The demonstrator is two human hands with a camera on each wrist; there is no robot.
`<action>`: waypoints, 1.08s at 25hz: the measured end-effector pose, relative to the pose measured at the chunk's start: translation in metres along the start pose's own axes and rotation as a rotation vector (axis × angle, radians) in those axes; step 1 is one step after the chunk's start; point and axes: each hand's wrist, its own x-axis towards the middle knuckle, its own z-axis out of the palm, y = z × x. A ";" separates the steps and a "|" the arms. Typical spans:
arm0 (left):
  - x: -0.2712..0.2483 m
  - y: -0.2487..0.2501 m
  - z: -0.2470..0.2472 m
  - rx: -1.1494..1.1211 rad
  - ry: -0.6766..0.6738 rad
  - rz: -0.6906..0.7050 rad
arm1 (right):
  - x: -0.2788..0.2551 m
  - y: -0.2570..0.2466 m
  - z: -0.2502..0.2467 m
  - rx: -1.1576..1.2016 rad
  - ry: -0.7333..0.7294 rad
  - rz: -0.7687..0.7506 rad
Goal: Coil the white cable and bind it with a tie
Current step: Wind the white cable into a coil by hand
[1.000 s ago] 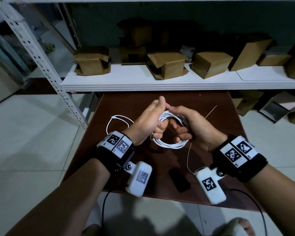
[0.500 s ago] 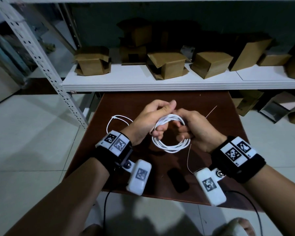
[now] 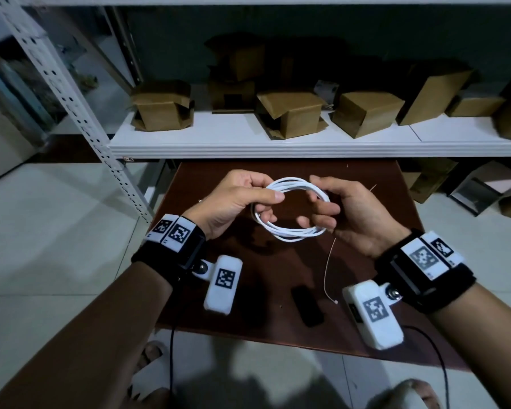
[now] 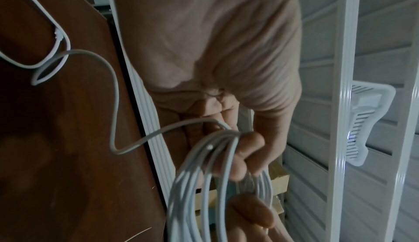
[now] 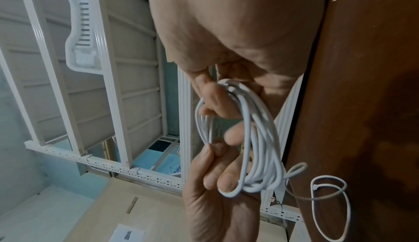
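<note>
Head | left hand (image 3: 233, 199), right hand (image 3: 348, 211) hold coiled white cable (image 3: 289, 212)

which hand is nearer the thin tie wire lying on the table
Right. The right hand holds the coil just above the upper end of the thin tie wire; the left hand grips the coil's far side, farther away.

left hand (image 3: 236, 199) covering part of the white cable (image 3: 289, 231) coil, loose cable end running off the left wrist frame edge, dark object (image 3: 307, 305) on table (image 3: 366, 178) remaining unidentifiable
</note>
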 end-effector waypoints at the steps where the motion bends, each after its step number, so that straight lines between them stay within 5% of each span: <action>1: 0.000 -0.001 0.000 -0.001 0.003 0.001 | 0.001 0.000 -0.001 -0.026 0.006 -0.007; 14: 0.004 0.002 0.001 -0.154 0.077 0.010 | -0.001 -0.007 0.003 -0.125 0.010 -0.051; 19: 0.005 -0.007 0.021 -0.257 0.096 -0.040 | 0.003 0.006 -0.003 -0.143 0.172 -0.150; 23: 0.012 -0.010 0.032 -0.411 0.039 0.016 | 0.002 0.010 0.003 -0.173 0.192 -0.030; 27: 0.011 -0.003 0.021 -0.319 0.129 0.001 | -0.001 0.007 0.006 -0.220 0.203 -0.001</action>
